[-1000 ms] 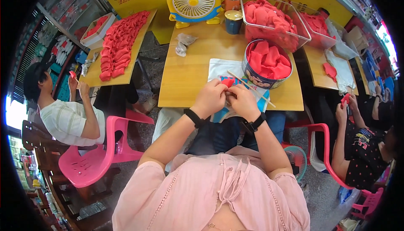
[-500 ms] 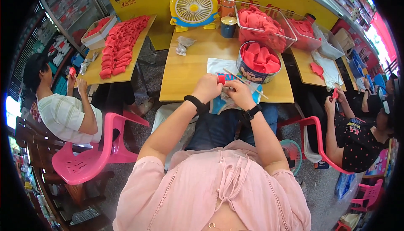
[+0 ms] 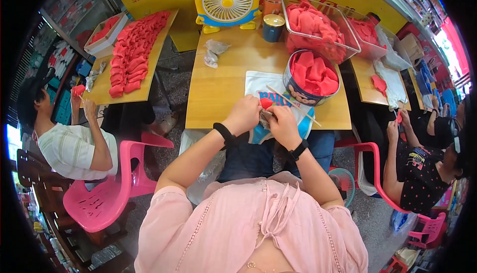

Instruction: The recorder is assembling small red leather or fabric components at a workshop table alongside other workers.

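Observation:
Over the table's near edge, my left hand [image 3: 243, 115] and my right hand [image 3: 284, 126] are closed together on a small red fabric piece [image 3: 266, 103]. It shows between the fingertips, and my fingers hide its lower part. Under and beyond my hands lies a white and blue printed cloth or bag [image 3: 255, 80] that hangs over the edge. A thin pale stick [image 3: 309, 116] rests across it, to the right of my right hand. Just beyond stands a round printed tin [image 3: 301, 95], heaped with red fabric pieces [image 3: 313, 76].
On my wooden table [image 3: 208, 99] stand a yellow fan [image 3: 227, 3], an orange canister [image 3: 273, 0], a blue cup [image 3: 273, 27], small plastic bags [image 3: 213, 53] and a clear bin [image 3: 354, 50] of red pieces. Co-workers sit left and right at tables holding more red pieces [image 3: 133, 57].
The whole view has shifted slightly. My hands stay together on the red fabric piece, which now shows more between my fingertips, with my right hand a little lower.

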The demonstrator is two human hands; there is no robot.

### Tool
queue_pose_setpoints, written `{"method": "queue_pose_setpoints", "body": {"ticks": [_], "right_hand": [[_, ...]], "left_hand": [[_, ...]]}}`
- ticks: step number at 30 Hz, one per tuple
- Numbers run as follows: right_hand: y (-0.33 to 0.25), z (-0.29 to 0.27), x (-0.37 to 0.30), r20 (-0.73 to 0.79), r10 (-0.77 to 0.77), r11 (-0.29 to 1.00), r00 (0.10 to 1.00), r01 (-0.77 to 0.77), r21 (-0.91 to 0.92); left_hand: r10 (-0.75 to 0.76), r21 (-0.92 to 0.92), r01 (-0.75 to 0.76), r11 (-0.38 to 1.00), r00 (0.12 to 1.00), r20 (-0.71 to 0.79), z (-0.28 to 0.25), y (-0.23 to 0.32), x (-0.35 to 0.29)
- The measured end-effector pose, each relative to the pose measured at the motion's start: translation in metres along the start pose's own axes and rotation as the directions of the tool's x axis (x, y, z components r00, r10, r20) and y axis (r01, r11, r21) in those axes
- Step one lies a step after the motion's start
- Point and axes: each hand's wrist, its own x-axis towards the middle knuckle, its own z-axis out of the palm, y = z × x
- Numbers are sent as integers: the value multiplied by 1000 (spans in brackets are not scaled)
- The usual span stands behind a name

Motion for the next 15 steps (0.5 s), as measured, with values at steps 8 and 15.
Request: {"method": "queue_pose_setpoints", "body": {"ticks": [8, 15], "right_hand": [[-19, 0, 13, 81, 128, 949, 988, -146, 278], [-8, 18, 22, 208, 332, 743, 920, -391, 544]], "left_hand": [[-163, -398, 136, 907, 986, -33, -8, -15, -9], [-266, -574, 224, 788, 964, 11, -16, -7, -21]]}}
